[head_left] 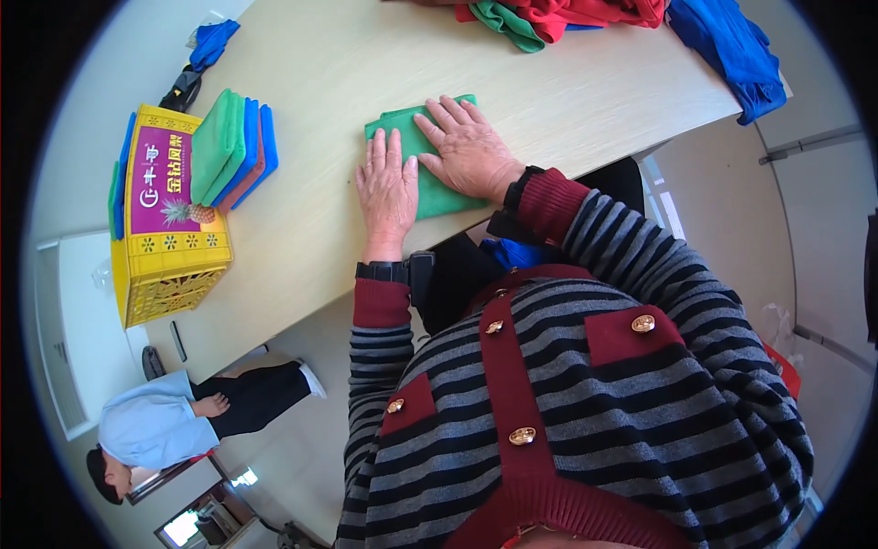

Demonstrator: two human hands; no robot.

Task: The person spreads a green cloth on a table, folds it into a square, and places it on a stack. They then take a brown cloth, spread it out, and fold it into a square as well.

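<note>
As it lies folded, green cloth (441, 193), flat, roughly rectangular, plain-coloured

Seemingly an office or similar workroom: a broad pale tabletop (302, 238) lies under the fingers (394, 146), a lit screen (180, 528) shows far behind them to the left, and cabinet-like panels (819, 188) stand well to their right.

Your left hand (388, 197) and right hand (471, 154) cover much of the folded green cloth (445, 203), and your palms are hidden. The upper edge cuts off the crumpled red fabric heap (599, 16) and the draped blue fabric (732, 55). You cannot make out the bright lit screen (181, 528); it is too small.
</note>
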